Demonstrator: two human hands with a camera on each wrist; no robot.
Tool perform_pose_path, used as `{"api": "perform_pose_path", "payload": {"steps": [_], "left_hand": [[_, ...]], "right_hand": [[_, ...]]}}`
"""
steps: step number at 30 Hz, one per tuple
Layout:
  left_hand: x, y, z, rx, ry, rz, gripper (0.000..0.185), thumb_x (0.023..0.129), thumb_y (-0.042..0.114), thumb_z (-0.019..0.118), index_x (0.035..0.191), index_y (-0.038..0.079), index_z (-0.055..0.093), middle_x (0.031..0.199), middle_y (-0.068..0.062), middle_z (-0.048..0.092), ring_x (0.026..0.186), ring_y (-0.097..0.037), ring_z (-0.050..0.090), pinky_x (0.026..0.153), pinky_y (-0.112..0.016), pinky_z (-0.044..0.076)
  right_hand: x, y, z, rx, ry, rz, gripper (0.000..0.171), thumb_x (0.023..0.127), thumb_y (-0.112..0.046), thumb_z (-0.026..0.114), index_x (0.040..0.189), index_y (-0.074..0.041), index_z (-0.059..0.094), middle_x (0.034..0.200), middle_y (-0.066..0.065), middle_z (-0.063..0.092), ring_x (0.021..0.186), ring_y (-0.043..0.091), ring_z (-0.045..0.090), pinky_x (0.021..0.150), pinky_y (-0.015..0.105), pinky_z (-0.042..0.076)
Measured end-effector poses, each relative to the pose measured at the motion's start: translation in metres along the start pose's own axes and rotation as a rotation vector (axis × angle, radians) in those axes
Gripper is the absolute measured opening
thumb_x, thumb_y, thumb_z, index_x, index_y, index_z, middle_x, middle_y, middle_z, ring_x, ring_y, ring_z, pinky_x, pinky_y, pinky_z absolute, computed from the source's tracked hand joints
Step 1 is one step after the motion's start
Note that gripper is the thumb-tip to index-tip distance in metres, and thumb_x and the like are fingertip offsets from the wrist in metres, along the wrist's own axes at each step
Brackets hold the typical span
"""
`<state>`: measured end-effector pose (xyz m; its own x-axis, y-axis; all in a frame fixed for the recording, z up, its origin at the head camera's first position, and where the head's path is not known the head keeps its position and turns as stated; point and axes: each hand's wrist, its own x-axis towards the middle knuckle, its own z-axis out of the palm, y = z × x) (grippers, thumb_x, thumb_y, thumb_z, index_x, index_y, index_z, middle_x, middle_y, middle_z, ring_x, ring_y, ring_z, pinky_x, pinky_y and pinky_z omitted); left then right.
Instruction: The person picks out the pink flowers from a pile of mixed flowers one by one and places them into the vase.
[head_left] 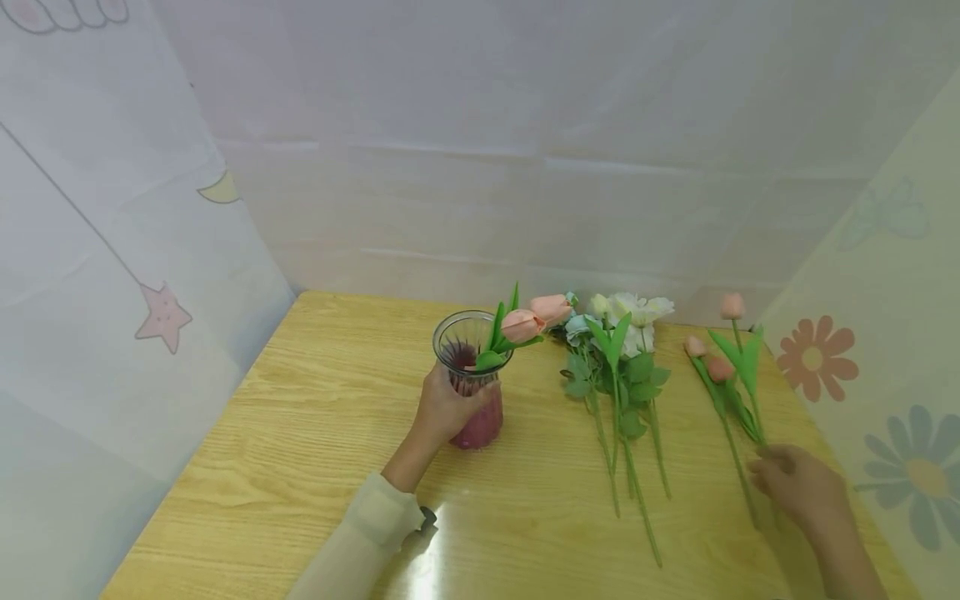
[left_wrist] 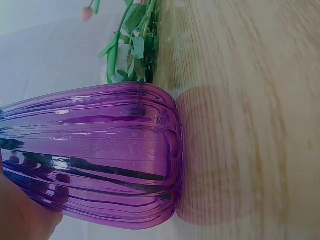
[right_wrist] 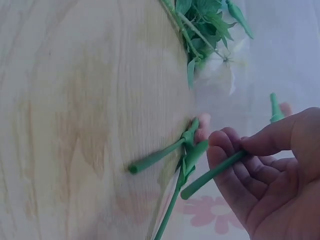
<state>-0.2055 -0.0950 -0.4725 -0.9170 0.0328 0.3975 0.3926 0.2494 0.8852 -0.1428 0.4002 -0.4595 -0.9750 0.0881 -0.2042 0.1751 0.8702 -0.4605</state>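
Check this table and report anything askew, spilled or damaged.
Nothing spilled or broken. The vase stands upright in the left hand, two pink tulips leaning over its rim. The right hand pinches a tulip stem; other flowers lie flat on the table.

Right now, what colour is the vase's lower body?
Purple, clearest in the left wrist view: vase.

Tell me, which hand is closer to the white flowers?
Right. The right hand pinches a tulip stem just beside the white flowers; the left hand holds the vase farther away.
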Motion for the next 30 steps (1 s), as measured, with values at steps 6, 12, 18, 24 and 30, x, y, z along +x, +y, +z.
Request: {"api": "perform_pose_path", "payload": {"steps": [6,12,18,24,30], "left_hand": [[0.001,0.000,0.001,0.013,0.002,-0.016,0.061,0.081,0.021,0.084,0.129,0.004,0.050,0.120,-0.015,0.066,0.115,-0.031,0.065,0.102,-0.049,0.053],[0.000,0.000,0.001,0.008,-0.005,-0.032,0.061,0.082,0.023,0.084,0.130,0.005,0.050,0.120,-0.014,0.066,0.115,-0.030,0.065,0.102,-0.050,0.052],[0.000,0.000,0.000,-0.004,-0.006,-0.031,0.062,0.082,0.023,0.085,0.129,0.005,0.050,0.120,-0.014,0.066,0.114,-0.030,0.065,0.101,-0.050,0.053],[0.000,0.001,0.001,0.000,0.000,-0.050,0.062,0.081,0.023,0.085,0.129,0.005,0.051,0.121,-0.015,0.066,0.116,-0.031,0.064,0.103,-0.050,0.051],[0.001,0.002,0.001,0.000,0.003,-0.056,0.062,0.080,0.021,0.085,0.129,0.004,0.051,0.121,-0.016,0.065,0.116,-0.031,0.064,0.104,-0.050,0.051]], "right_hand": [[-0.001,-0.010,0.003,0.127,-0.025,0.008,0.056,0.108,-0.035,0.042,0.138,0.012,0.046,0.109,0.016,0.075,0.086,0.016,0.073,0.085,0.072,0.046],[-0.002,-0.019,0.009,0.299,-0.056,0.031,0.066,0.107,-0.040,0.047,0.143,0.015,0.040,0.109,0.009,0.076,0.083,-0.001,0.070,0.098,0.076,0.037],[-0.005,-0.032,0.016,0.401,-0.036,-0.032,0.064,0.108,-0.036,0.046,0.143,0.017,0.034,0.114,0.008,0.074,0.089,0.000,0.071,0.099,0.063,0.046],[-0.005,-0.045,0.023,0.534,0.010,-0.143,0.050,0.109,-0.025,0.045,0.135,0.016,0.034,0.103,-0.005,0.074,0.090,0.004,0.072,0.079,0.019,0.057],[-0.005,-0.056,0.025,0.761,0.012,-0.244,0.030,0.109,-0.022,0.047,0.129,0.000,0.042,0.105,-0.009,0.072,0.093,0.006,0.073,0.081,0.010,0.053]]}}
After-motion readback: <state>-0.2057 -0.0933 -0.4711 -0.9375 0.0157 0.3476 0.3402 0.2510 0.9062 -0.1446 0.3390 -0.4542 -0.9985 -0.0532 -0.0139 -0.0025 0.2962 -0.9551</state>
